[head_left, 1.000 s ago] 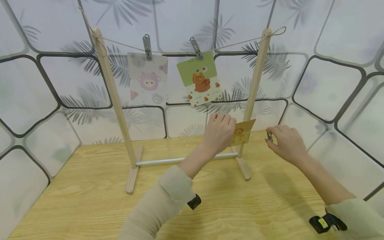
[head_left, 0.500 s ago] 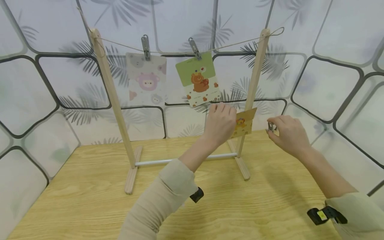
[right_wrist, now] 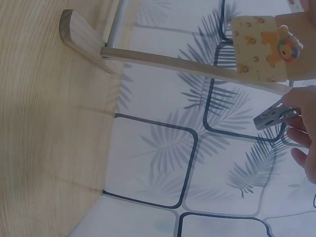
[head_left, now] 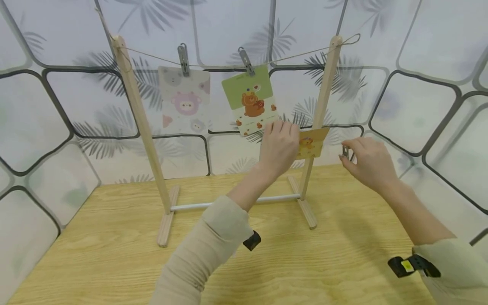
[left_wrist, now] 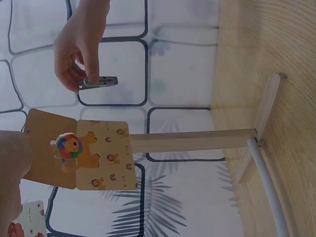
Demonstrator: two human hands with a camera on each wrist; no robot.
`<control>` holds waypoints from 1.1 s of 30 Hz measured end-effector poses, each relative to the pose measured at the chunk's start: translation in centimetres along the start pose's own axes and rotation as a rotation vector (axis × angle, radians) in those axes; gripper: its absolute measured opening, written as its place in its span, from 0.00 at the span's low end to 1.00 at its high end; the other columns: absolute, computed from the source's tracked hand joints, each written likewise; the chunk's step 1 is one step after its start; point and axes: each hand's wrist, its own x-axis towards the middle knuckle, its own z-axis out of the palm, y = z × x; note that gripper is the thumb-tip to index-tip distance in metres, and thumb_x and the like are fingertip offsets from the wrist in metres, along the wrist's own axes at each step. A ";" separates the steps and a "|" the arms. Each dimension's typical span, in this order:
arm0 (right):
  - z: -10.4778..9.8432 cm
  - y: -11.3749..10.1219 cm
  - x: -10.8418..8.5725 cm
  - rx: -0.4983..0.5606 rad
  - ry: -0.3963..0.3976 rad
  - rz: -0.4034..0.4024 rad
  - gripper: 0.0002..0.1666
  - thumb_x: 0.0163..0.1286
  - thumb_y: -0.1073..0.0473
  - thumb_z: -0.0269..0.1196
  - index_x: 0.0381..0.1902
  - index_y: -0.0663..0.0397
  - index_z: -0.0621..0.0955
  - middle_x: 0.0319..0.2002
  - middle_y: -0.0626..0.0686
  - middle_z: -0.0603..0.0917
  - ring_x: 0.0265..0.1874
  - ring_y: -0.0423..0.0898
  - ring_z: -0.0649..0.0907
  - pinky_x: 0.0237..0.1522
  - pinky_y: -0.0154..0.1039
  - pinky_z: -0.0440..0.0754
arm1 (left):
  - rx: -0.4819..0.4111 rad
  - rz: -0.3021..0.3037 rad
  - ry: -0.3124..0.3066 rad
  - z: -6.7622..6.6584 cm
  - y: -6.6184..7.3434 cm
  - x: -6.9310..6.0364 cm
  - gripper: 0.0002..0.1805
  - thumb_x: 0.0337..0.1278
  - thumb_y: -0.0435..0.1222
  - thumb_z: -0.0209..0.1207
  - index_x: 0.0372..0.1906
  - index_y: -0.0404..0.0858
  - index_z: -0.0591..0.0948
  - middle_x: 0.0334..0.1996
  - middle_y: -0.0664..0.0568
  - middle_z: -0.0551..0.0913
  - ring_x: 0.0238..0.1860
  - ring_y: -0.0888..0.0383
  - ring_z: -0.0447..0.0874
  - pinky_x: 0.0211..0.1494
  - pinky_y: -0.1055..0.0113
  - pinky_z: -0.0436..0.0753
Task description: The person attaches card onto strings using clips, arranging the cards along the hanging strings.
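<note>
My left hand [head_left: 280, 146] pinches a yellow-brown card [head_left: 313, 144] with a cartoon lion on it, in front of the rack's right post. In the left wrist view the lion card [left_wrist: 106, 155] is plain to see, though my fingertips are mostly out of frame. To the right of it, my right hand [head_left: 370, 163] holds a small grey metal clip [head_left: 345, 151] between thumb and fingers. The clip [right_wrist: 271, 117] is apart from the card in the right wrist view. Above both hands runs a thin twine [head_left: 301, 55].
A pale card [head_left: 184, 101] and a green-and-white bear card [head_left: 251, 101] hang from the twine by grey clips. Wooden posts [head_left: 142, 125] carry the twine, joined low down by a white bar [head_left: 278, 198]. The rack stands on a wood-grain table [head_left: 114, 262] before a patterned curtain.
Both hands have risen, the left with the lion card and the right with the metal clip. The hanging cards stay on the twine.
</note>
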 end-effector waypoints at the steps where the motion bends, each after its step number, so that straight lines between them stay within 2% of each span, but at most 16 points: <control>1: -0.1 0.0 0.2 0.000 0.006 -0.006 0.18 0.45 0.67 0.66 0.38 0.69 0.78 0.31 0.64 0.81 0.29 0.61 0.78 0.27 0.53 0.72 | -0.004 -0.006 0.011 0.0 0.0 0.2 0.10 0.57 0.30 0.44 0.27 0.42 0.75 0.24 0.55 0.75 0.30 0.57 0.68 0.39 0.65 0.65; 6: -0.3 -0.2 1.4 0.010 0.034 -0.009 0.20 0.46 0.69 0.67 0.39 0.71 0.78 0.34 0.65 0.81 0.33 0.63 0.78 0.33 0.56 0.73 | -0.017 -0.034 0.061 -0.1 -0.5 0.8 0.11 0.57 0.29 0.43 0.26 0.41 0.75 0.24 0.54 0.76 0.31 0.56 0.69 0.39 0.64 0.64; 10: -0.5 -0.4 2.3 0.014 0.067 -0.007 0.21 0.46 0.70 0.67 0.41 0.71 0.78 0.35 0.66 0.80 0.35 0.64 0.77 0.32 0.58 0.71 | -0.033 -0.043 0.083 -0.1 -0.8 1.4 0.13 0.61 0.29 0.40 0.26 0.40 0.74 0.24 0.52 0.75 0.31 0.55 0.68 0.37 0.64 0.64; 17: -1.1 -0.4 3.9 0.013 0.107 -0.025 0.20 0.46 0.70 0.66 0.40 0.71 0.77 0.33 0.66 0.80 0.35 0.65 0.76 0.31 0.58 0.70 | -0.046 -0.079 0.140 -0.4 -1.3 3.0 0.13 0.61 0.30 0.40 0.28 0.40 0.75 0.25 0.52 0.76 0.32 0.54 0.68 0.39 0.64 0.64; 27: -1.6 -0.4 5.5 0.029 0.161 0.000 0.19 0.48 0.70 0.64 0.41 0.70 0.76 0.35 0.65 0.80 0.38 0.64 0.75 0.38 0.57 0.68 | -0.053 -0.110 0.088 -0.6 -1.7 4.1 0.12 0.56 0.28 0.41 0.30 0.40 0.76 0.27 0.52 0.76 0.32 0.54 0.68 0.38 0.64 0.64; 33: -1.5 -0.5 6.4 0.017 0.267 -0.038 0.19 0.49 0.70 0.63 0.42 0.69 0.77 0.35 0.65 0.80 0.37 0.64 0.76 0.38 0.57 0.69 | -0.087 -0.153 0.066 -0.8 -1.8 4.6 0.11 0.53 0.28 0.44 0.34 0.40 0.78 0.27 0.53 0.76 0.32 0.55 0.67 0.38 0.64 0.63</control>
